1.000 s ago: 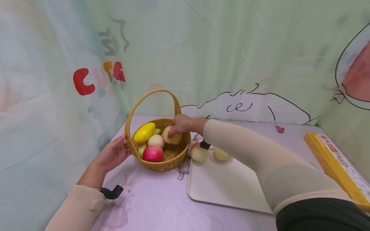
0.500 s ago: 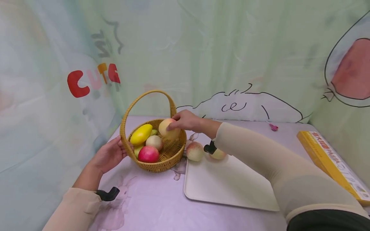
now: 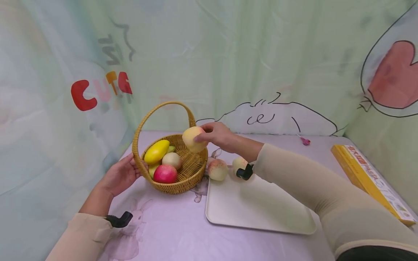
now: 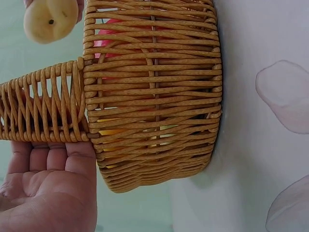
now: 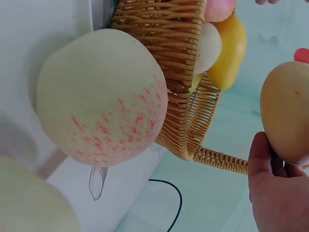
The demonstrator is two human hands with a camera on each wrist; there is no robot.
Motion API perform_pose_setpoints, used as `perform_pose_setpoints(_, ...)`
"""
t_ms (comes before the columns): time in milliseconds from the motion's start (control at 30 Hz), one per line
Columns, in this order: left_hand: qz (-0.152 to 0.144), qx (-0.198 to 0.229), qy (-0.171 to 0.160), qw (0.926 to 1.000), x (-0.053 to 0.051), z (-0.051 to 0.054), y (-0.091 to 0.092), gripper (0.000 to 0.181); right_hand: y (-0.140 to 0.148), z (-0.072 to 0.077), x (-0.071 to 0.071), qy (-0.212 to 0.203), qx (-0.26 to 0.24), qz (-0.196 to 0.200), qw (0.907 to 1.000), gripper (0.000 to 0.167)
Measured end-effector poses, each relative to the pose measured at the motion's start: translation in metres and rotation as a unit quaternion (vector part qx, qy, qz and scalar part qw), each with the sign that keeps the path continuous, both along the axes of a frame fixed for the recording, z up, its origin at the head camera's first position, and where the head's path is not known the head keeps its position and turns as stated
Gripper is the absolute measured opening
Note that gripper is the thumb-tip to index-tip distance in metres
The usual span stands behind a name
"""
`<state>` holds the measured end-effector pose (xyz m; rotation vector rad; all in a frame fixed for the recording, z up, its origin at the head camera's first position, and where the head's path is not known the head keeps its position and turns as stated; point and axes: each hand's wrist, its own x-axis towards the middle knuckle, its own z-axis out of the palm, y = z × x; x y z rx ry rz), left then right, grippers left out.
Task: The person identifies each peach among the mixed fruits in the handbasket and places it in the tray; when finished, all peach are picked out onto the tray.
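My right hand (image 3: 223, 137) pinches a yellow peach (image 3: 193, 139) above the right side of the wicker basket (image 3: 176, 187). The right wrist view shows the fingers of that hand (image 5: 280, 193) against the lower end of the peach (image 5: 289, 113). My left hand (image 3: 121, 174) touches the basket's left side with nearly straight fingers, their tips hidden behind the handle base (image 4: 41, 106). Inside the basket lie a yellow mango-like fruit (image 3: 157, 152), a pale round fruit (image 3: 171, 160), a red fruit (image 3: 165, 174) and partly hidden green-yellow fruit.
Right of the basket, two pale peaches (image 3: 217, 170) (image 3: 239, 165) sit at the back left of a cream tray (image 3: 261, 206). A yellow box (image 3: 369, 181) lies at the far right, with a small pink item (image 3: 305, 141) at the back. Curtains surround the table.
My right hand has lifted the peach from inside the basket to above its rim. My left hand has stayed at the basket's left side, and the head view has shifted slightly.
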<state>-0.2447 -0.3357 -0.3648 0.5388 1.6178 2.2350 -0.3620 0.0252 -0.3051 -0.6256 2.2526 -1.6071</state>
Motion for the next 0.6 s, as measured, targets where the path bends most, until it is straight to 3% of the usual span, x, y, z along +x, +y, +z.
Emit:
perform_pose_setpoints(267, -0.004, 0.003, 0.002, 1.0000, 0.000, 0.002, 0.002, 0.036, 0.016, 0.001, 0.014, -0.024, -0.046, -0.018, 0.9985, 0.048)
perform_pose_setpoints(600, -0.023, 0.012, 0.011, 0.9996, 0.001, -0.001, 0.000, 0.040, 0.039, -0.011, 0.038, -0.033, -0.081, -0.014, 0.9960, 0.047)
